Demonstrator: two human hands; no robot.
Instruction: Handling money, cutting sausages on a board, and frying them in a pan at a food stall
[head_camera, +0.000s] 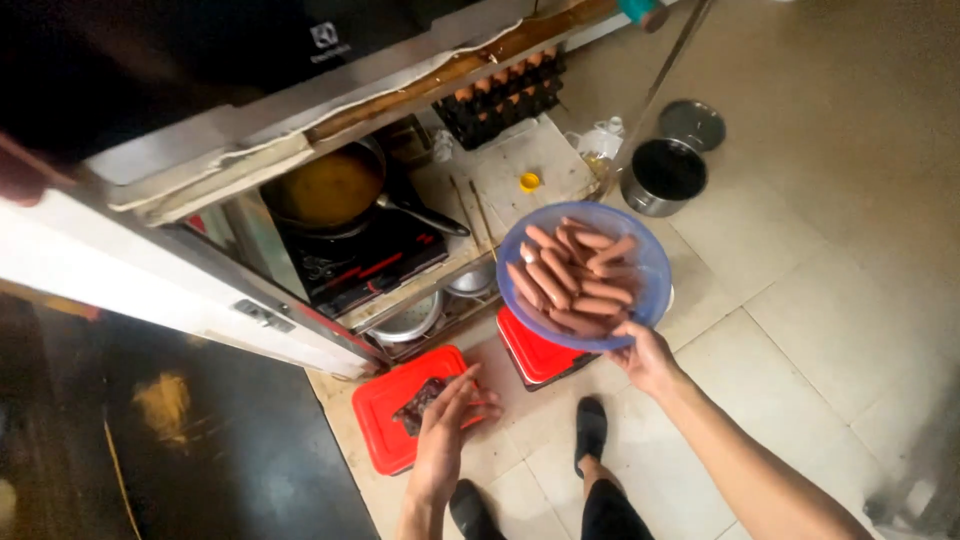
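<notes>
The blue plastic bowl (585, 275) of sausages (575, 275) was held up above the floor, tilted toward the camera, with the right hand (648, 358) gripping its near rim, fingers curled under the edge. The sausages, reddish-brown, lay heaped across the bowl's bottom. Below the bowl a red square lid or container (535, 352) sat on the tiled floor (800, 260), partly hidden by the bowl.

The left hand (445, 440) was open, fingers straight and together, hovering over a second red tray (385, 420) near the foot of the counter; it held nothing. A dark lump (418, 405) lay on that tray, though the blur made it hard to tell what it was, or whether the fingertips touched it.

On the counter, a pan of yellowish liquid (330, 190) stood on a black cooktop (365, 260). Toward the counter's far end were a small yellow cap (529, 181) and a dark tray of eggs (500, 95). Beyond that end, a steel pot (665, 175) and its lid (692, 123) rested on the floor.
</notes>
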